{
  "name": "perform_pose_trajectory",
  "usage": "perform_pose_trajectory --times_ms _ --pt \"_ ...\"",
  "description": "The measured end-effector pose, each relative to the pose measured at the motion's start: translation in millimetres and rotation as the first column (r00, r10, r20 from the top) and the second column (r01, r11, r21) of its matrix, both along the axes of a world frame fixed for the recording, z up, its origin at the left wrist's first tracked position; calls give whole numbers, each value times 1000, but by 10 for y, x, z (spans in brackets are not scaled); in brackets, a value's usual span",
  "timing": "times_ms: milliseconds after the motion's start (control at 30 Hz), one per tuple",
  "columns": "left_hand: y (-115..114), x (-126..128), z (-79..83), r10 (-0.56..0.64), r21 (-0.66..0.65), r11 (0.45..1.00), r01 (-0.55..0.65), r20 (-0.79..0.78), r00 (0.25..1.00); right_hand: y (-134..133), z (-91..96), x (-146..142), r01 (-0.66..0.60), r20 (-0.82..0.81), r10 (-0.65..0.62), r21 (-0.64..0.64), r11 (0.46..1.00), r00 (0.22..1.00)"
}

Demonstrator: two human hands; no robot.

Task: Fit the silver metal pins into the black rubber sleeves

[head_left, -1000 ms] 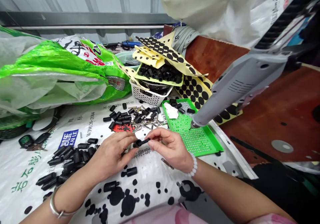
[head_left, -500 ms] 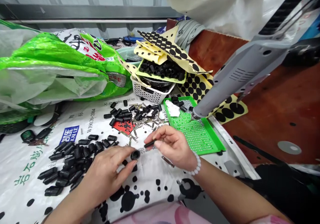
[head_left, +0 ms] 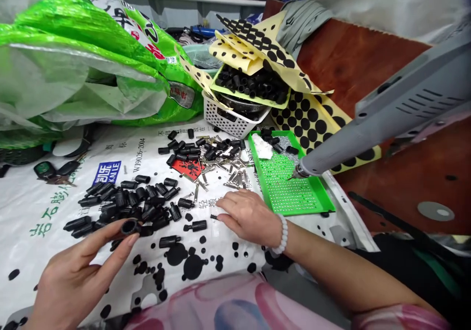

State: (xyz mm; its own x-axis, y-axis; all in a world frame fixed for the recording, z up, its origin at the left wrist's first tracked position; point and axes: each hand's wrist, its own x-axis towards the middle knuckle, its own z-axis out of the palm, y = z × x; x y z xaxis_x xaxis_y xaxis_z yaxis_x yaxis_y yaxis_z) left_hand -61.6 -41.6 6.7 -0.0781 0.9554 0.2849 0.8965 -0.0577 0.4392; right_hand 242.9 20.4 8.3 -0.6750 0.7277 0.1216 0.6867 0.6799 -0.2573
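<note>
On the near left, the person's left hand (head_left: 73,278) is raised just above the printed sheet (head_left: 44,207), palm half up. Its thumb and forefinger pinch a short black cap (head_left: 129,227), open end toward the camera; the other fingers hang loose. The cap is at the near edge of a pile of caps (head_left: 121,200) that lies on the sheet.

To the right, the right hand (head_left: 252,214) rests knuckles-up on the sheet, a white bracelet (head_left: 282,235) at the wrist. Its fingers are drawn together, and the tips close on a small black pin (head_left: 214,217), of which only the left end shows. The pin is low against the sheet, well apart from the cap in the other hand.

Beyond the right hand lies a scatter of metal parts (head_left: 226,170) mixed with more black caps. Just to their right sits a green tray (head_left: 294,197). The tip of a grey tool (head_left: 386,119) hangs over the tray's far right corner. Behind the tray, a white basket (head_left: 235,121) carries a shallow tray of black pieces under yellow dotted sheets (head_left: 257,42). A green bag (head_left: 84,60) fills the far left.
</note>
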Motion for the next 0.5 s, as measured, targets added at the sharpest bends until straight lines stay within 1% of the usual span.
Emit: perform_pose_trajectory --times_ms 67,100,167,267,300,367,433,500 --pt "3 70 10 10 -34 999 -11 -5 1000 -44 16 43 22 -5 -22 0 1000 1000" --pt "20 114 22 -5 -48 999 5 -1 1000 -71 10 52 29 7 -29 3 1000 1000" --pt "75 201 44 -94 -53 994 94 6 996 -126 -27 46 38 61 -39 23 999 997" --pt "166 311 44 -278 23 960 278 4 961 -178 -103 13 53 116 -62 81 995 991" --pt "188 343 37 -333 59 941 333 1 943 -184 -115 3 67 94 -75 88 994 993" --pt "215 400 24 -412 107 905 411 -13 911 -182 -94 -15 93 -13 -93 60 994 996" --pt "223 453 18 -457 114 881 459 -41 889 -169 -15 -43 88 -151 -85 19 996 985" --pt "220 500 18 -475 125 867 482 -81 876 -154 92 -93 56 -231 -47 30 998 972"
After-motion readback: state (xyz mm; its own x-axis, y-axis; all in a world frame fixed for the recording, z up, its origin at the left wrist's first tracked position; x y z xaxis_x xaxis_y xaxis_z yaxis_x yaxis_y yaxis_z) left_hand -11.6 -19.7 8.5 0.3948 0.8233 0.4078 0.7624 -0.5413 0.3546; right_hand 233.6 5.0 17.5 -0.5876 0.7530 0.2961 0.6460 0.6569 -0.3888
